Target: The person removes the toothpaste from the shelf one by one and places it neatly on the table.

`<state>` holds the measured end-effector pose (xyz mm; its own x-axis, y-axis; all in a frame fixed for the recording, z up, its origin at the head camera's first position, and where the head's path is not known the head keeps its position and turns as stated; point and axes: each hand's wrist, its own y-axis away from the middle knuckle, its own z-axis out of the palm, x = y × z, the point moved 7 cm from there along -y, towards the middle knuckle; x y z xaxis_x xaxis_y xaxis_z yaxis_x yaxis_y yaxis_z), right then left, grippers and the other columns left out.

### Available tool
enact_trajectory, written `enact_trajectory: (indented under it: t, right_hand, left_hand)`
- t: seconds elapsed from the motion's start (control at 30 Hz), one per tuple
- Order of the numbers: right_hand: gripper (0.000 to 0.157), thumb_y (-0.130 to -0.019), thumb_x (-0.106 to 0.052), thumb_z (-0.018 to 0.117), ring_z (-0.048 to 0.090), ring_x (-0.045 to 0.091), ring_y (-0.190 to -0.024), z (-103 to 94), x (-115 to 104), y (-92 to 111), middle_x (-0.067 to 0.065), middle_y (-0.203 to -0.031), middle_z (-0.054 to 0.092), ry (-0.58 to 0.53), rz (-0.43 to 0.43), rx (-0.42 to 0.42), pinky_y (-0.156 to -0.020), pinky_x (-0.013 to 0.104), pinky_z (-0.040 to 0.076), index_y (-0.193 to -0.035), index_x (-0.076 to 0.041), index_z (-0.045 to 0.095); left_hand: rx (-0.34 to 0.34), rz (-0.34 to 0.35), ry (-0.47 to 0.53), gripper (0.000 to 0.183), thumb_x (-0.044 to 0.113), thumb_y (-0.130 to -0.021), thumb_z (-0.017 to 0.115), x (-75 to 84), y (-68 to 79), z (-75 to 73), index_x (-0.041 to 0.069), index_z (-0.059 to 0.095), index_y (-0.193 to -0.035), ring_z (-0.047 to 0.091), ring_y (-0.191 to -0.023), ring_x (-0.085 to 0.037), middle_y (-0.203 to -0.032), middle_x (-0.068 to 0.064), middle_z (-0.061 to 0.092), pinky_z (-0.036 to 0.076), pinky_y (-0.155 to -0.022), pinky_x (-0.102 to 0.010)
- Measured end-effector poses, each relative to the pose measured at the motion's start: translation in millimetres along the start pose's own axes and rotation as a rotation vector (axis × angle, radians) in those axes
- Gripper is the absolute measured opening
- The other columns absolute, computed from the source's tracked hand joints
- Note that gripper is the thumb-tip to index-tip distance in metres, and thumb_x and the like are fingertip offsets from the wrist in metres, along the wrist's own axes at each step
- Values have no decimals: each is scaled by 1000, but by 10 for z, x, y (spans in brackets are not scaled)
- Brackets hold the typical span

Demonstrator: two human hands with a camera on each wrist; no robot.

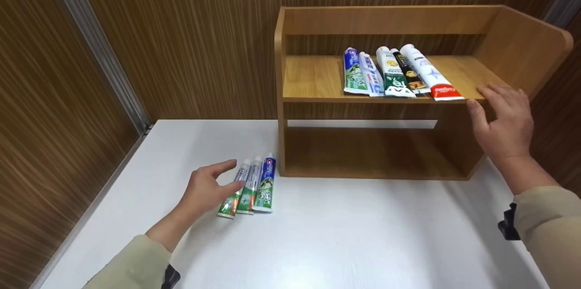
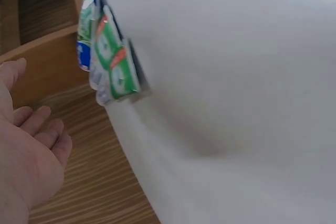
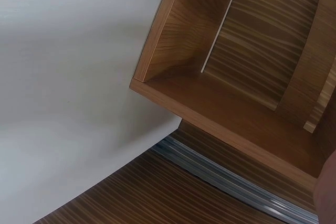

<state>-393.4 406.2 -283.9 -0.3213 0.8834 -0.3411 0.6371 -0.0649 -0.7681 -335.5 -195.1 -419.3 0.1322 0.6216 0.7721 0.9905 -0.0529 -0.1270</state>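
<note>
My left hand [image 1: 206, 185], thumb and fingers spread apart, hovers at the left side of three toothpaste tubes on the white table. Two are alike, white and green: an outer toothpaste tube [image 1: 230, 203], partly behind the thumb, and a middle toothpaste tube [image 1: 249, 193]. Beside them lies a blue-and-green toothpaste tube [image 1: 267, 184], closest to the shelf. In the left wrist view the left palm [image 2: 26, 153] holds nothing. At the right end of the wooden shelf [image 1: 313, 75], my right hand [image 1: 507, 121] lies at the upper board's front edge, fingers extended and nothing held.
Several toothpaste tubes lie in a row on the upper board, among them a red-and-white Colgate tube [image 1: 431, 75] at the right and a blue-and-green tube [image 1: 355, 71] at the left. The lower compartment [image 1: 363, 150] sits under them. Wood-grain panels [image 1: 204, 44] enclose the white table [image 1: 317, 230].
</note>
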Motion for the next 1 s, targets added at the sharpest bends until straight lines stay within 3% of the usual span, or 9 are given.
enact_trajectory:
  t: [0.47, 0.77, 1.0]
  right_hand:
    - [44, -96, -37, 57, 40, 25, -136, 0, 13, -2, 9, -141, 53, 9, 9, -7, -120, 37, 9, -135, -16, 59]
    - [42, -95, -34, 60, 43, 27, -134, 8, 2, -14, 10, -138, 55, 8, -16, 19, -119, 37, 11, -133, -14, 61]
    - [44, -97, -37, 56, 38, 24, -138, 9, 24, 5, 9, -142, 52, 21, 16, -16, -120, 37, 7, -136, -16, 59]
  left_hand:
    - [-1, 126, 58, 63, 46, -78, 79, 656, -54, 72, 26, 60, -135, 49, -131, -17, -134, 8, 59, 41, -105, -39]
    - [4, 299, 96, 62, 47, -79, 78, 1327, -87, 146, 28, 59, -135, 52, -125, -7, -130, 15, 60, 43, -104, -35]
    - [-2, 429, 134, 62, 47, -80, 77, 1909, -195, 214, 28, 58, -136, 51, -126, -6, -133, 11, 59, 43, -104, -37]
